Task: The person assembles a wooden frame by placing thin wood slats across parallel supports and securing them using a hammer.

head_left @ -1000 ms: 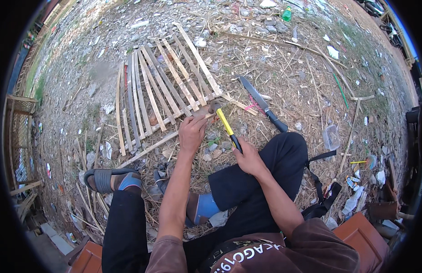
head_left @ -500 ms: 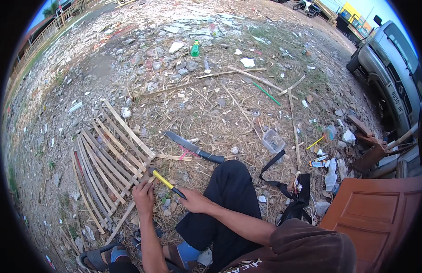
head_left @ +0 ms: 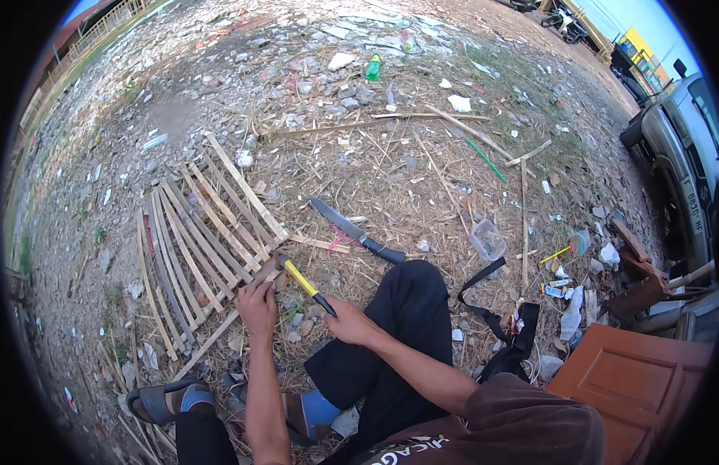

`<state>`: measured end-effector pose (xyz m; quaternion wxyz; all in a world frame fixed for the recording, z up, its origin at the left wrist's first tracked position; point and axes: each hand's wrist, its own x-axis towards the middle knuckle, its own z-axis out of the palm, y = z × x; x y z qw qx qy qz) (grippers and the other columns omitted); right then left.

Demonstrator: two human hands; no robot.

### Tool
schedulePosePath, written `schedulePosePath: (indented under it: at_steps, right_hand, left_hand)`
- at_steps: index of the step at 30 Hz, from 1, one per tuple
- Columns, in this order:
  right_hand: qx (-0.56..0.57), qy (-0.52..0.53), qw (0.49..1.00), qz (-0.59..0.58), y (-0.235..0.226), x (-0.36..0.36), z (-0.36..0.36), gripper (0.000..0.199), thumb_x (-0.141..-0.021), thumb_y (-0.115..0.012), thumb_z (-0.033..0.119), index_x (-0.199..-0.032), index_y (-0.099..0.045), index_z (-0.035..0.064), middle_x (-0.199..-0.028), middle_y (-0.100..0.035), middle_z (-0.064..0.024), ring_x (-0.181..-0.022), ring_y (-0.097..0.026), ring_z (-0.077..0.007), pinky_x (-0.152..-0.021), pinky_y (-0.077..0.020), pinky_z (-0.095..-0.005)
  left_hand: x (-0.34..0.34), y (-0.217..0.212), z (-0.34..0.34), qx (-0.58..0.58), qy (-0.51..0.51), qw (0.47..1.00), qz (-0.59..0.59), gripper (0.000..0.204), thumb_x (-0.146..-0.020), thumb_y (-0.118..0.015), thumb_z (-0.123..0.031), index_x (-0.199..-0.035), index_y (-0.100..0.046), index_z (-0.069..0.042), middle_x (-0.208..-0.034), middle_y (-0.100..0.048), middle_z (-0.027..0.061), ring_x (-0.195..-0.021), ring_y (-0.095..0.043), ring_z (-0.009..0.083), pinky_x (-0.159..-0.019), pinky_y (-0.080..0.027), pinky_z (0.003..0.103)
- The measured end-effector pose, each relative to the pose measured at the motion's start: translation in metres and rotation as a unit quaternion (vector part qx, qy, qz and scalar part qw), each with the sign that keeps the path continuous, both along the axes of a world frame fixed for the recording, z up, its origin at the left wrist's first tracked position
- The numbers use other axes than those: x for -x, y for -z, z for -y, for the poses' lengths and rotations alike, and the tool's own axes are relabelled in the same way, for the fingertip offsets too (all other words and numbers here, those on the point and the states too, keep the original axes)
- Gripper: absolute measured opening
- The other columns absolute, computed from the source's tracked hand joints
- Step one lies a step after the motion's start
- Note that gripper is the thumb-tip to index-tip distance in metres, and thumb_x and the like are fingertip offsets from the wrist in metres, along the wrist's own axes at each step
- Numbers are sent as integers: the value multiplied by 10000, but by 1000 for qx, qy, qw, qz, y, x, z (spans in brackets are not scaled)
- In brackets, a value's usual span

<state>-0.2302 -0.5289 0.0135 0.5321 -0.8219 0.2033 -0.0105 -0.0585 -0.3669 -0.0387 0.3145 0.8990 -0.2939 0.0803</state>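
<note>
My right hand [head_left: 350, 322] is closed around the black grip of a hammer [head_left: 303, 280] with a yellow handle. The hammer's head is over the near right corner of a fan of wooden slats [head_left: 190, 246], which lie side by side on the ground. Beside the head, my left hand [head_left: 257, 307] presses its bent fingers together at the slats' near ends, over a crosspiece [head_left: 212, 349]. Whatever those fingers pinch is too small to make out. Just beyond the hammer lies a machete [head_left: 355, 230] with a black handle, near my bent knee.
Loose wood strips [head_left: 472, 132], a green bottle [head_left: 373, 68] and a clear plastic tub [head_left: 487, 240] lie on the littered, stony ground. A black strap bag [head_left: 514, 349] and a brown panelled door [head_left: 623, 380] are at the right. Farther right stands a grey vehicle [head_left: 669, 147].
The whole view has shifted, so things on the ground appear farther right and higher. Both hands stay at the slats' near right corner, with the hammer still in my right hand.
</note>
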Motion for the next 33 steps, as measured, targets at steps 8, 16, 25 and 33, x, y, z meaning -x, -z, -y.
schedulePosePath:
  at_steps: [8, 16, 25, 33]
  right_hand:
    - [-42, 18, 994, -95, -18, -5, -2, 209, -935, -632, 150, -1064, -609, -13, -748, -577, -147, -690, -589, -266, -674, -456, -425]
    - [-53, 28, 993, -101, -15, 0, 4, 201, -929, -628, 136, -1052, -607, -21, -741, -568, -140, -681, -579, -255, -671, -453, -413]
    - [-60, 33, 993, -98, -14, 0, 4, 186, -945, -619, 159, -1031, -598, -4, -735, -574, -157, -690, -594, -295, -670, -454, -433]
    - [-16, 6, 997, -77, -21, -1, 4, 196, -955, -604, 149, -1071, -577, -6, -724, -582, -219, -698, -614, -399, -662, -446, -484]
  left_hand:
    - [-22, 8, 10, 164, -80, 977, -109, 143, -870, -777, -206, -975, -808, -115, -1017, -737, 36, -989, -644, 266, -902, -446, 414]
    - [0, 6, 32, 60, -174, 974, -130, 171, -864, -791, -306, -980, -822, -183, -1013, -632, -12, -1090, -548, 227, -988, -306, 454]
    - [-7, 14, 29, 69, -162, 974, -145, 189, -864, -792, -327, -975, -823, -177, -1021, -629, -13, -1103, -534, 232, -1003, -270, 444]
    - [3, 17, 31, 69, -161, 981, -87, 174, -867, -792, -314, -975, -820, -180, -1003, -660, -24, -1090, -530, 217, -979, -271, 444]
